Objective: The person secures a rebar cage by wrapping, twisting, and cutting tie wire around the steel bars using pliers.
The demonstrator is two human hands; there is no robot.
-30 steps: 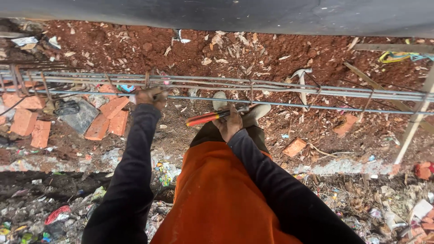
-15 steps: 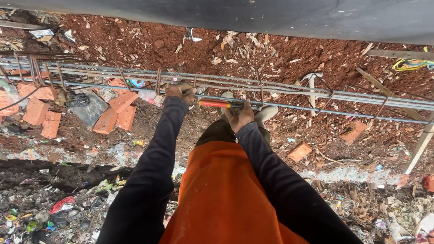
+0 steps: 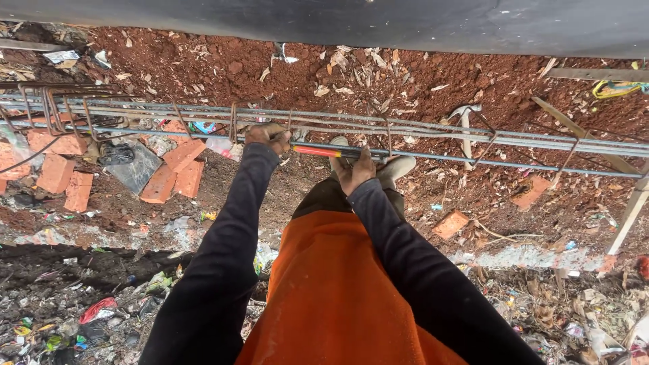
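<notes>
A long cage of grey steel reinforcing bars (image 3: 473,138) with wire stirrups runs across the red earth from left to right. My left hand (image 3: 268,137) is closed around the near bar where a stirrup crosses it. My right hand (image 3: 354,169) grips a tool with red and orange handles (image 3: 318,151), whose tip points left to the spot under my left hand. Both arms wear black sleeves, and an orange garment (image 3: 331,297) covers my lap. My pale shoes (image 3: 395,165) show just beyond the right hand.
Loose orange bricks (image 3: 169,172) and a dark plastic bag (image 3: 132,165) lie at the left. A curved metal tool (image 3: 466,118) rests on the soil beyond the bars. A wooden pole (image 3: 629,213) leans at the right. Rubbish and rubble (image 3: 88,318) fill the near ground.
Both hands have come together at the bar. The red-handled tool, earlier held lower and angled, now lies level along the bar with its tip at my left hand.
</notes>
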